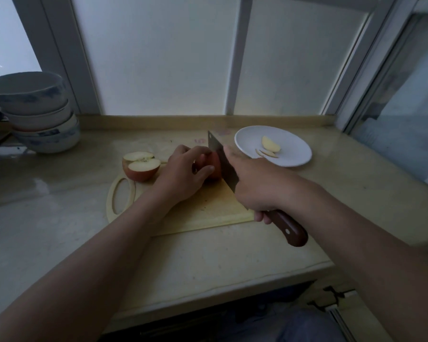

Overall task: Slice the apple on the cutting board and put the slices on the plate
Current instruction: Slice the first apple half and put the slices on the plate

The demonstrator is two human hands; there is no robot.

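Centre frame, on the cutting board (208, 208), the left hand (183, 172) holds the apple piece (215, 166) with curled fingers. The right hand (257, 186) grips the cleaver (223, 160) handle, with the blade against the apple's right side. Right of centre, the plate (295, 154) carries slices (270, 144).

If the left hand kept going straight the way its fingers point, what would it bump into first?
The left hand holds an apple piece, fingers pointing right. Straight on, it would most likely meet the knife blade cutting that piece, then the right hand behind it; depth is hard to judge.
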